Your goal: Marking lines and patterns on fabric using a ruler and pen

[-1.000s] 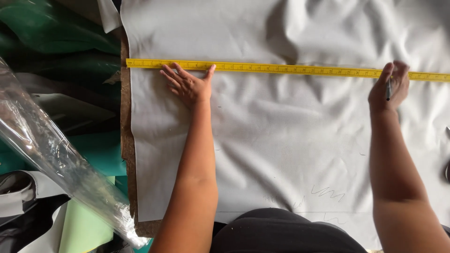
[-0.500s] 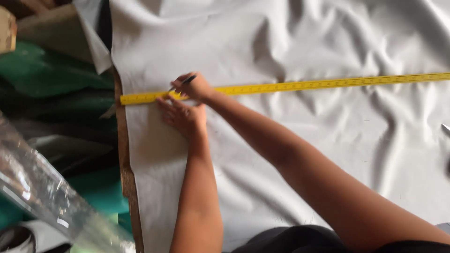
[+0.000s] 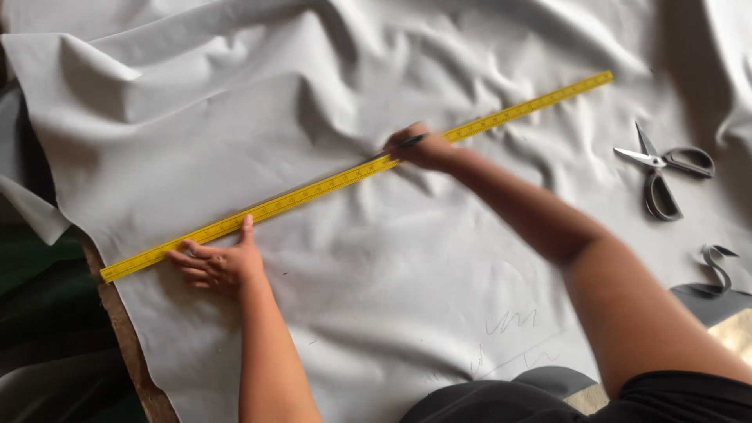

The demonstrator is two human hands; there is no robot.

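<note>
A long yellow ruler lies diagonally across a sheet of light grey fabric. My left hand presses flat on the ruler's lower left end, fingers spread. My right hand is closed around a dark pen, its tip at the ruler's upper edge near the middle of the ruler. The pen is mostly hidden by my fingers.
Dark-handled scissors lie open on the fabric at the right. A curled grey strip of offcut sits below them. The wooden table edge shows at the lower left, with dark and green material beyond it. Faint pen scribbles mark the fabric near my body.
My right hand with the pen has slid along the ruler from its left end, beside my left hand, to the middle. The view has shifted, and the scissors have come into sight.
</note>
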